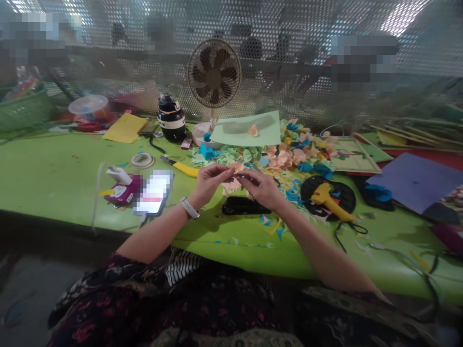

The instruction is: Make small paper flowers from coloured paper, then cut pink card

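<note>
My left hand (213, 180) and my right hand (262, 188) meet over the middle of the green table, fingers pinched together. Between their fingertips is a small peach paper piece (238, 166), partly covered by the fingers. Just beyond them lies a heap of peach paper flowers (284, 158), with green and blue paper pieces mixed in. A black case-like object (242, 206) rests on the table under my hands. Near my left hand is a yellow-handled cutter (186, 168). A yellow glue gun (331, 200) lies on a round black pad to the right of my right hand.
A fan (214, 77) and a black bottle (171, 118) stand at the back before a perforated metal screen. A light green sheet (249, 127) carries one peach flower. Left are a tape roll (142, 160), a phone (154, 193) and a purple box (126, 190). Purple paper (415, 178) lies right.
</note>
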Available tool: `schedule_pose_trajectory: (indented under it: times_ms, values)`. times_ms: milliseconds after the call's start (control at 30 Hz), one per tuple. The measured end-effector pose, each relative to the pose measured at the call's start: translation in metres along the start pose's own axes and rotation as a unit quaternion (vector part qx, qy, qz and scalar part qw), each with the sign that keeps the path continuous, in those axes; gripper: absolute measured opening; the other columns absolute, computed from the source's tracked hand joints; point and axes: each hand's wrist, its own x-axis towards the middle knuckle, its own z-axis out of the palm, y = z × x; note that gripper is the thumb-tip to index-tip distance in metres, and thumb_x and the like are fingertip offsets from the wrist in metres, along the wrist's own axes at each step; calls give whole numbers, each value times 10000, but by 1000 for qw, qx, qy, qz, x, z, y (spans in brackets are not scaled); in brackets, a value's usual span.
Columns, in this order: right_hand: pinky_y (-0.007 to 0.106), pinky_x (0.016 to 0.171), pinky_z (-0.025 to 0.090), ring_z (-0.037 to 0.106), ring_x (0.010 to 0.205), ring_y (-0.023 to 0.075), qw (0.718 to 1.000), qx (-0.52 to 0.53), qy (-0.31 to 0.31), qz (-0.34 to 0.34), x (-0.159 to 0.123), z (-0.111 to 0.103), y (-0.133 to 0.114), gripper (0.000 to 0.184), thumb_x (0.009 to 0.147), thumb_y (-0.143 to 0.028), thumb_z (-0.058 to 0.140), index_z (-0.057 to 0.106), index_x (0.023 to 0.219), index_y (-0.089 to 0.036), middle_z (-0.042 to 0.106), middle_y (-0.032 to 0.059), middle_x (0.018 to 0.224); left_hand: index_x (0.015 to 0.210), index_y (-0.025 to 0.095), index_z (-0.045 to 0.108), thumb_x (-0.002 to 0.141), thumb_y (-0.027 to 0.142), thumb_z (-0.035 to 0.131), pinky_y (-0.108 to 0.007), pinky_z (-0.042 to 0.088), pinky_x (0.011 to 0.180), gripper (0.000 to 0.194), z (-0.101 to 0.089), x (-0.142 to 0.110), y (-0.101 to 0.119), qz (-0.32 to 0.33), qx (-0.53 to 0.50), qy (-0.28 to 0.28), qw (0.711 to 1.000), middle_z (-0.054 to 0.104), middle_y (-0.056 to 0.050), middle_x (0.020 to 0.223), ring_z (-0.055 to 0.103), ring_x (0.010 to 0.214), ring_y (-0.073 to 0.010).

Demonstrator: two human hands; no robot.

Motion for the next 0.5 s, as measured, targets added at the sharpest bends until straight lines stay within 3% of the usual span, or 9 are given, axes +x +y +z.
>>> schedule_pose_trajectory:
  times_ms: [233, 400, 500]
  values:
    - [284, 588, 453, 579, 637, 150, 998, -7, -54, 15, -1, -3, -2, 485, 963, -585, 491, 672, 756, -186, 630, 36, 691, 747, 190, 779, 575, 496, 926, -256, 594, 626, 381, 0, -1, -2, -9, -12, -10, 1000, 748, -14, 702, 671, 585, -106]
    - [301, 657, 505, 629, 753, 173, 1000, -5, 4, -1, -2, 2, -1, 389, 891, -555, 633, 709, 1011, -193, 695, 57, 867, 639, 171, 712, 562, 493, 934, -232, 545, 589, 398, 0, 0, -1, 23, 10, 5, 1000, 698, 8, 630, 616, 551, -81]
    - [312, 665, 520, 640, 797, 185, 1000, 3, 30, -7, -3, 5, 0, 361, 928, -546, 588, 705, 959, -206, 695, 72, 912, 639, 171, 700, 572, 499, 928, -234, 533, 578, 404, -1, 1, -1, 36, 19, 6, 999, 688, 10, 627, 603, 545, -80]
